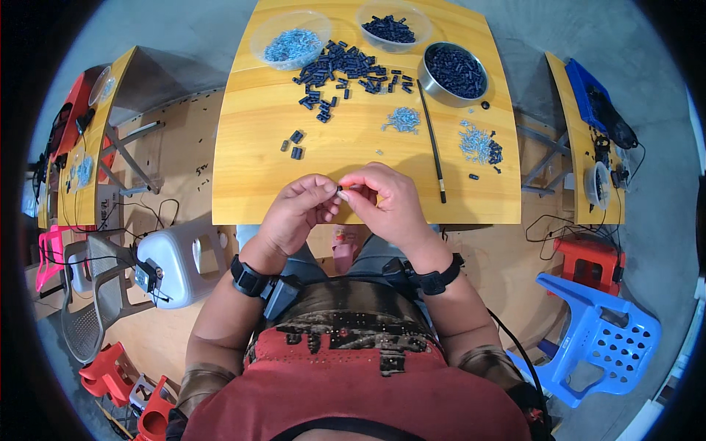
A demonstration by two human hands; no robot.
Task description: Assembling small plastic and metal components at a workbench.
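Above the near edge of the wooden table (257, 169), both my hands meet fingertip to fingertip. My left hand (300, 209) pinches a small black plastic part (340, 189) between thumb and forefinger. Against that part, the thumb and forefinger of my right hand (386, 202) are also closed; what they grip is too small to make out. A few black connector blocks (297, 137) lie just beyond my left hand. Farther back spreads a large heap of the same black blocks (342, 66). Small silver metal pieces (403, 120) are piled beyond my right hand.
At the back stand a clear tub of silver pieces (292, 45), a clear tub of black parts (390, 29) and a steel bowl (454, 72) of black parts. A thin black rod (432, 140) lies right. Stools, including a blue one (596, 342), flank me.
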